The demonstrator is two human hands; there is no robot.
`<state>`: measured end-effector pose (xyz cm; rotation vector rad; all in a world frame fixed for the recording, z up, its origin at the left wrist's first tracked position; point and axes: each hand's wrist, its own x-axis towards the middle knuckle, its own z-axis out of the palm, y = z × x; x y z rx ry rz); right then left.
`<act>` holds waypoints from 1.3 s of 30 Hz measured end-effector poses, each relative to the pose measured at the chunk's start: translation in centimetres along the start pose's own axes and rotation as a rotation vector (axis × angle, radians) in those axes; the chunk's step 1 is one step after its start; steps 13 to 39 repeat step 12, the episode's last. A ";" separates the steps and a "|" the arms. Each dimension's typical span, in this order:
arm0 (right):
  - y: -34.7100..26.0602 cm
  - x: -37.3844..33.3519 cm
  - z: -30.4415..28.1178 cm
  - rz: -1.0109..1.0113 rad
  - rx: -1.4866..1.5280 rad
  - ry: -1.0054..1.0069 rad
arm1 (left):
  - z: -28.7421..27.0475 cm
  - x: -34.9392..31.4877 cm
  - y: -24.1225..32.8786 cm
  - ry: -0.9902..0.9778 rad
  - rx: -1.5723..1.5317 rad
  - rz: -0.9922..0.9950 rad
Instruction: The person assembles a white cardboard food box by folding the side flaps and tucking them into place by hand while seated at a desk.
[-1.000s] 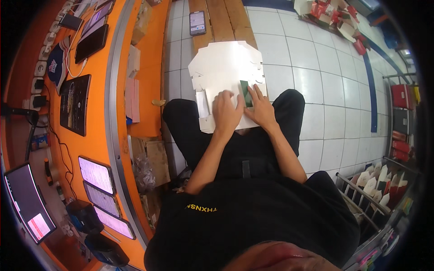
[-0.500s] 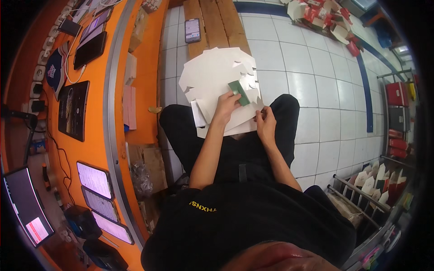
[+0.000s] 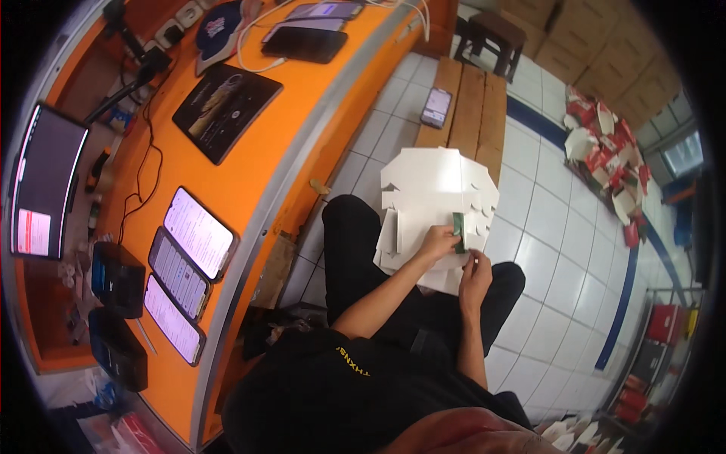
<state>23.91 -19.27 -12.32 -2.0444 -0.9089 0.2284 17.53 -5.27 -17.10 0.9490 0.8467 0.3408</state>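
Note:
Flat white die-cut cardboard sheets (image 3: 425, 181) lie stacked across my lap and the near end of a wooden bench. My left hand (image 3: 439, 244) is closed on a small green card-like piece (image 3: 459, 227), held over the right part of the top sheet. Close by, my right hand (image 3: 476, 278) has its fingertips pinched together at the sheet's near right edge. Whether those fingertips grip the cardboard sheet is too small to make out. A folded white flap (image 3: 390, 231) stands up on the sheet's left side.
Left is an orange counter (image 3: 280, 204) with several phones, a tablet (image 3: 227, 113) and a monitor (image 3: 47, 181). One phone (image 3: 436, 107) lies on the wooden bench (image 3: 484, 113). Red and white boxes (image 3: 609, 151) are heaped on the floor at far right, near a brown stool (image 3: 491, 38).
The whole view has swung left, bringing more of the counter into sight. The green piece has turned from slanted to nearly upright. My right fingertips stay by the sheet's edge.

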 end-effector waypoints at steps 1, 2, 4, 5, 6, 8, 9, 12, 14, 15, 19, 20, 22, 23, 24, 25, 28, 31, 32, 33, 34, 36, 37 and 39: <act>0.1 0.0 0.0 0.002 0.004 -0.009 | -0.2 0.3 0.2 -0.011 0.065 0.017; 0.3 0.0 0.3 -0.070 -0.039 0.020 | -0.1 0.3 0.1 -0.028 0.128 0.032; 0.4 0.0 0.9 -0.164 -0.087 0.071 | 0.2 0.2 -0.4 -0.056 0.209 0.072; 0.5 0.1 1.1 -0.157 -0.098 0.066 | 0.3 0.1 -0.5 -0.046 0.216 0.104; 0.5 0.2 1.4 -0.140 -0.103 0.060 | 0.3 0.0 -0.6 -0.036 0.231 0.113; 0.5 0.6 1.6 -0.131 -0.124 0.059 | 0.4 -0.8 -0.6 -0.025 0.315 0.142; 0.5 0.8 1.5 -0.088 -0.163 0.015 | 0.5 -1.2 -0.5 -0.021 0.382 0.166; -1.4 4.7 3.2 -0.141 -0.219 -0.139 | -0.8 -1.0 2.8 0.120 0.531 0.229; -1.4 4.7 3.2 -0.141 -0.219 -0.139 | -0.8 -1.0 2.8 0.120 0.531 0.229; -1.4 4.7 3.2 -0.141 -0.219 -0.139 | -0.8 -1.0 2.8 0.120 0.531 0.229; -1.4 4.7 3.2 -0.141 -0.219 -0.139 | -0.8 -1.0 2.8 0.120 0.531 0.229; -1.4 4.7 3.2 -0.141 -0.219 -0.139 | -0.8 -1.0 2.8 0.120 0.531 0.229; -1.4 4.7 3.2 -0.141 -0.219 -0.139 | -0.8 -1.0 2.8 0.120 0.531 0.229; -1.4 4.7 3.2 -0.141 -0.219 -0.139 | -0.8 -1.0 2.8 0.120 0.531 0.229; -1.4 4.7 3.2 -0.141 -0.219 -0.139 | -0.8 -1.0 2.8 0.120 0.531 0.229; -1.4 4.7 3.2 -0.141 -0.219 -0.139 | -0.8 -1.0 2.8 0.120 0.531 0.229; -1.4 4.7 3.2 -0.141 -0.219 -0.139 | -0.8 -1.0 2.8 0.120 0.531 0.229; -1.4 4.7 3.2 -0.141 -0.219 -0.139 | -0.8 -1.0 2.8 0.120 0.531 0.229; -1.4 4.7 3.2 -0.141 -0.219 -0.139 | -0.8 -1.0 2.8 0.120 0.531 0.229; -1.4 4.7 3.2 -0.141 -0.219 -0.139 | -0.8 -1.0 2.8 0.120 0.531 0.229; -1.4 4.7 3.2 -0.141 -0.219 -0.139 | -0.8 -1.0 2.8 0.120 0.531 0.229; -1.4 4.7 3.2 -0.141 -0.219 -0.139 | -0.8 -1.0 2.8 0.120 0.531 0.229; -1.4 4.7 3.2 -0.141 -0.219 -0.139 | -0.8 -1.0 2.8 0.120 0.531 0.229; -1.4 4.7 3.2 -0.141 -0.219 -0.139 | -0.8 -1.0 2.8 0.120 0.531 0.229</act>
